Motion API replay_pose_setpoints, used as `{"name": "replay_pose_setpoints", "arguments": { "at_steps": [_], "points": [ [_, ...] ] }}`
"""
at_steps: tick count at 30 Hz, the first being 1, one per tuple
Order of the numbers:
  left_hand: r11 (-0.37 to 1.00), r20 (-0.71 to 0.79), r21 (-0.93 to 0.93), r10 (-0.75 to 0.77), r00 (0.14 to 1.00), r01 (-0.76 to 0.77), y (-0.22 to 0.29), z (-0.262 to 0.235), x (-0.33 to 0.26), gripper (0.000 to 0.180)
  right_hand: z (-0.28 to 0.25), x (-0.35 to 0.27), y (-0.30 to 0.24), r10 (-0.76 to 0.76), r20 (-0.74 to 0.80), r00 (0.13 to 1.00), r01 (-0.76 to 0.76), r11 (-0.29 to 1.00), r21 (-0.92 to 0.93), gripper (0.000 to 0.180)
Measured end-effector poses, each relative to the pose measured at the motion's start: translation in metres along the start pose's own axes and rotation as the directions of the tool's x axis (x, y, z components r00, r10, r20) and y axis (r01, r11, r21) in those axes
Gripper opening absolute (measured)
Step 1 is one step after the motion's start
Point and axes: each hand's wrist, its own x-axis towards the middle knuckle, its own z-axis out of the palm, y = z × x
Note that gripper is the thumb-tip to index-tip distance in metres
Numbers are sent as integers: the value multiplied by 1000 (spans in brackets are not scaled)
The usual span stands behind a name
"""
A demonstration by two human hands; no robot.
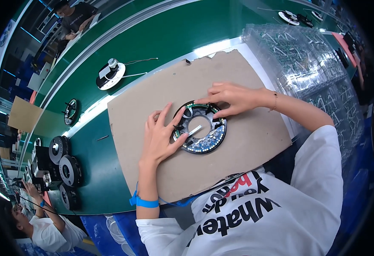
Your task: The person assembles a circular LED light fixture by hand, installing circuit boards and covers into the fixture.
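A round black housing point(224, 133) lies on the brown cardboard sheet, with a ring of small light squares round its edge and a blue circuit board point(210, 141) in its near half. My left hand point(159, 135) grips its left side between thumb and index finger, the other fingers spread. At the thumb tip a short white strip point(195, 130) reaches over the central opening. On the far right rim, my right hand point(229, 99) has its index finger and thumb on the housing, its other fingers curled. What lies beneath the fingertips is hidden.
Beneath the work is the cardboard sheet point(246, 149) on a green table point(97, 170). Clear plastic trays of boards point(306, 64) stack at the right. A white round unit with wires point(111, 74) lies beyond; black round units point(70, 170) stand left. Co-workers sit far left and lower left.
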Motion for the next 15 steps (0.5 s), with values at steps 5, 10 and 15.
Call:
{"name": "replay_pose_setpoints", "arguments": {
  "at_steps": [5, 10, 15],
  "points": [
    [1000, -17, 26, 7, 1000, -6, -2, 2, 0, 56, 4, 3, 4, -2, -3, 1000, 2, 1000, -12, 49],
    [999, -41, 39, 0, 999, 1, -3, 5, 0, 54, 4, 3, 7, -21, -15, 1000, 19, 994, -105, 45],
    [997, -58, 81, -13, 998, 18, 3, 6, 5, 53, 6, 10, 13, -59, -59, 997, 50, 988, -145, 39]
  ]
}}
